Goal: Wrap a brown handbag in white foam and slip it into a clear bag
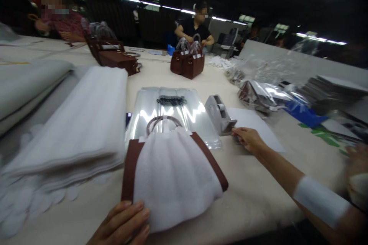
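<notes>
A brown handbag lies before me with a white foam sheet draped over its front. Its two looped handles stick out at the top. The fingers of my left hand press on the lower left edge of bag and sheet; the thumb is hidden. Off to the right, my right hand pinches at the front lip of a grey tape dispenser, where the tape comes off; the strip itself is hardly visible. Clear plastic sleeves with a dark printed mark lie behind the bag.
White foam sheets are stacked at left beside scattered white cut pieces. Brown handbags stand farther back near a co-worker; another person is at far left. Plastic-wrapped goods and another hand are at right.
</notes>
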The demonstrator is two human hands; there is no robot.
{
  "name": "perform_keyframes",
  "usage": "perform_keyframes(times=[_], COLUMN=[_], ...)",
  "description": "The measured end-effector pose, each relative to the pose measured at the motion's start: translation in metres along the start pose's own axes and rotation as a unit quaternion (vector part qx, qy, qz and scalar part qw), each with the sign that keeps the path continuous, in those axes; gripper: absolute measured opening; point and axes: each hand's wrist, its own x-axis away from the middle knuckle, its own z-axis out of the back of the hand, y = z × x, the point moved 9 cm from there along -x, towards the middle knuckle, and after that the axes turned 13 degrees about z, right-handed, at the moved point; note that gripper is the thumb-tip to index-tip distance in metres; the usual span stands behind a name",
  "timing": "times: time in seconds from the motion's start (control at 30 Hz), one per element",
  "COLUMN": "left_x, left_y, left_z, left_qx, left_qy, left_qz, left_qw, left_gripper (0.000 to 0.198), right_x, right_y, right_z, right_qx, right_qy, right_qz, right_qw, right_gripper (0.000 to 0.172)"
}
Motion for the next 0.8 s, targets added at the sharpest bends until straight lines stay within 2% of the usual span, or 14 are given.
perform_keyframes(times=[0.07,0.1,0.13,0.2,0.23,0.3,0.33,0.37,0.43,0.5,0.67,0.8], left_x=[-0.01,-0.013,-0.015,-0.013,-0.011,-0.006,-0.003,-0.002,-0.001,-0.002,-0.009,-0.014], left_y=[0.013,0.014,0.013,0.009,0.008,0.007,0.007,0.008,0.009,0.012,0.017,0.018], left_z=[0.008,0.01,0.011,0.011,0.01,0.009,0.009,0.009,0.01,0.011,0.008,0.005], left_qx=[0.01,0.009,0.008,0.01,0.013,0.019,0.018,0.017,0.017,0.024,0.017,0.013], left_qy=[-0.039,-0.047,-0.05,-0.045,-0.04,-0.03,-0.027,-0.026,-0.026,-0.025,-0.035,-0.036], left_qz=[-0.04,-0.044,-0.049,-0.047,-0.049,-0.051,-0.052,-0.053,-0.059,-0.073,-0.089,-0.077], left_qw=[0.998,0.998,0.998,0.998,0.998,0.998,0.998,0.998,0.998,0.997,0.995,0.996], left_gripper=[0.018,0.019,0.02,0.023,0.025,0.029,0.031,0.031,0.031,0.029,0.011,0.01], right_x=[0.036,0.06,0.089,0.157,0.195,0.256,0.277,0.29,0.299,0.294,0.288,0.295], right_y=[-0.017,-0.025,-0.032,-0.041,-0.044,-0.049,-0.05,-0.049,-0.039,-0.026,-0.01,-0.011], right_z=[-0.005,-0.012,-0.026,-0.063,-0.086,-0.124,-0.142,-0.156,-0.175,-0.181,-0.18,-0.176], right_qx=[-0.044,-0.068,-0.095,-0.152,-0.159,-0.183,-0.191,-0.192,-0.178,-0.156,-0.107,-0.066], right_qy=[-0.022,-0.051,-0.112,-0.246,-0.326,-0.416,-0.448,-0.459,-0.451,-0.423,-0.406,-0.4], right_qz=[0.025,0.029,0.013,-0.048,-0.09,-0.131,-0.142,-0.146,-0.144,-0.139,-0.144,-0.119], right_qw=[0.998,0.996,0.989,0.956,0.928,0.881,0.862,0.855,0.863,0.882,0.896,0.906], right_gripper=[0.012,0.01,0.014,0.022,0.024,0.027,0.029,0.029,0.031,0.034,0.042,0.047])
